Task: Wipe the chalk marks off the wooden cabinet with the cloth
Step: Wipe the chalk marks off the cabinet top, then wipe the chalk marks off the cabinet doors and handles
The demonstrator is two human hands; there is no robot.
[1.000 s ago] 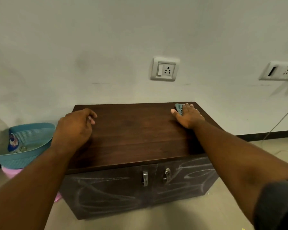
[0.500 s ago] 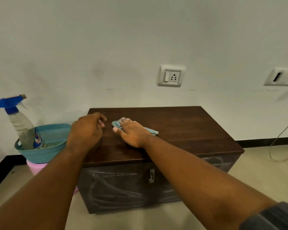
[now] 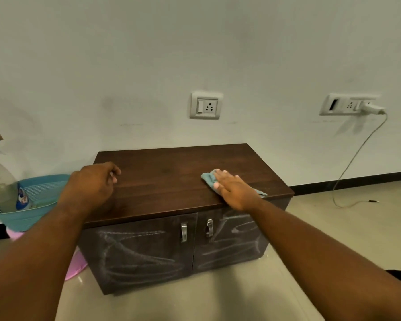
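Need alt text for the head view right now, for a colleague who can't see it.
The right hand presses a light blue cloth flat on the dark wooden cabinet top; the left hand rests at its left edge. Chalk marks cover both front doors.

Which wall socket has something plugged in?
The right-hand socket plate, right of the cabinet: a white plug with a trailing cable sits in it. The socket above the cabinet is empty.
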